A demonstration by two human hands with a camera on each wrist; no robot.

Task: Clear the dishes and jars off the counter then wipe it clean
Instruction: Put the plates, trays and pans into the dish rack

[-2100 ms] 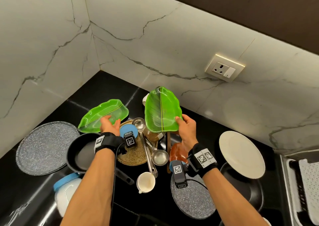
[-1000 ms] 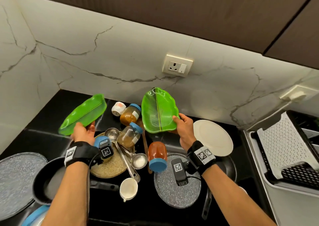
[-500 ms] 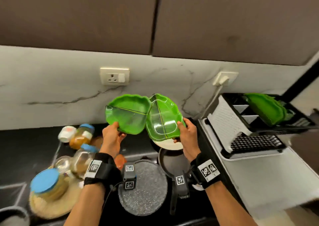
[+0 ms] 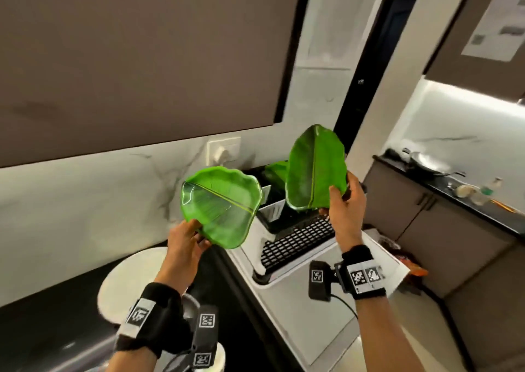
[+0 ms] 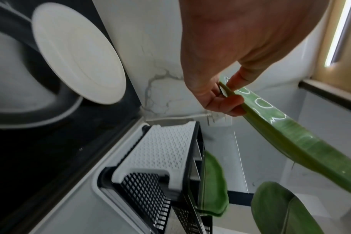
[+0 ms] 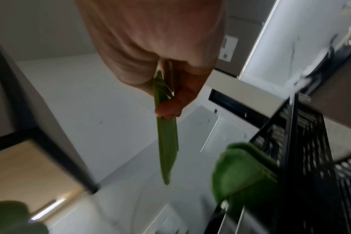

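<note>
My left hand (image 4: 187,236) pinches the near rim of a green leaf-shaped plate (image 4: 220,205), held tilted above the counter's right end. In the left wrist view that plate (image 5: 291,139) runs edge-on from my thumb and fingers (image 5: 224,102). My right hand (image 4: 345,201) grips a second green leaf plate (image 4: 314,170), nearly upright, over the black dish rack (image 4: 295,238). The right wrist view shows this plate (image 6: 166,142) edge-on below my curled fingers (image 6: 170,107). Another green plate (image 4: 277,170) stands in the rack behind.
A white round plate (image 4: 127,283) lies on the black counter (image 4: 42,315) at lower left. The rack sits on a white drain tray (image 4: 298,300). A marble backsplash (image 4: 85,201) and brown wall cabinets (image 4: 142,59) are ahead. A second counter with a pan (image 4: 426,161) lies far right.
I have turned right, from the cluttered counter to the dish rack. Both plates came along; the right one now stands upright over the rack, and the left one trails lower.
</note>
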